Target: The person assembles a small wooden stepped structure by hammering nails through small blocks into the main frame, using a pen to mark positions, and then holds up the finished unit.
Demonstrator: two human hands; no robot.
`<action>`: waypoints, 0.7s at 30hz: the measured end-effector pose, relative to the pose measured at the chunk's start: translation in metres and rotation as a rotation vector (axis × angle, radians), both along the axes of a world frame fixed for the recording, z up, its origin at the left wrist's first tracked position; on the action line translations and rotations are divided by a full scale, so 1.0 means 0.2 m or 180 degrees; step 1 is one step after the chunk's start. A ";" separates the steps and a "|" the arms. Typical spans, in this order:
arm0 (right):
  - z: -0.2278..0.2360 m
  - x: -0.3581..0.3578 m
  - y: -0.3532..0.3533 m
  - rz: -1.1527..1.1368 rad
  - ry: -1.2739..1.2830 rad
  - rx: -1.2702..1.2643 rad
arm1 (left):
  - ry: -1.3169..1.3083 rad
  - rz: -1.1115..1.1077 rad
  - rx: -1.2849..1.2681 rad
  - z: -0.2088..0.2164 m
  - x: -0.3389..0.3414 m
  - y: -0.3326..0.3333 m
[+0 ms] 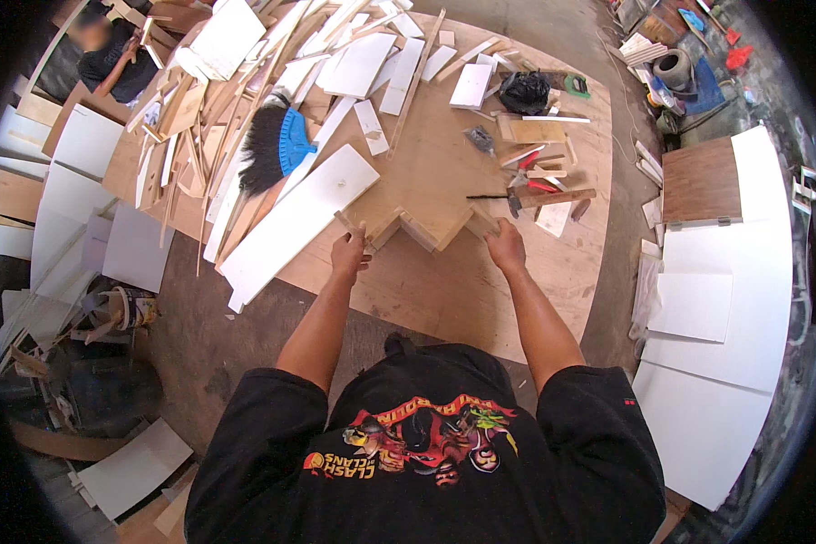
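A light-brown wooden piece with a zigzag near edge (436, 231) lies in front of me over the plywood worktable (408, 299). My left hand (349, 253) has its fingers closed around the left end of this piece. On the opposite end, my right hand (506, 246) grips it with thumb and fingers. A long white board (301, 225) slants close beside my left hand. Past my right hand lies a hammer (553, 197) with a wooden handle. Some fingertips are hidden by the hands.
A blue brush with black bristles (295, 142) rests among many white boards and wood strips at the far left. A green-handled saw (575, 86) and black plastic bag (524, 92) lie far right. White panels (712, 381) stand right; another person (113, 63) is far left.
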State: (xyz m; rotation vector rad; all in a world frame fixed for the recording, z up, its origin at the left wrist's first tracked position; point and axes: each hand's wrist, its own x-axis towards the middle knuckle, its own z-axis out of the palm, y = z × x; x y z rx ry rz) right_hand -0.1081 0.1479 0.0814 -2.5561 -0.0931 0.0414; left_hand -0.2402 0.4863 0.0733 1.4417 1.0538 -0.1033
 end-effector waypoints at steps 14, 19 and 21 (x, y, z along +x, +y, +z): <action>0.13 -0.65 -0.13 -0.0167 -0.1029 0.0411 | -0.0900 0.0235 -0.0795 -0.03 -0.25 -0.14; 0.29 -0.91 -0.22 -0.0238 -0.1501 0.0560 | -0.1505 0.0544 -0.1153 0.03 -0.31 -0.28; 0.34 -1.00 -0.27 -0.0186 -0.1811 0.0584 | -0.2136 0.0927 -0.1536 0.09 -0.28 -0.36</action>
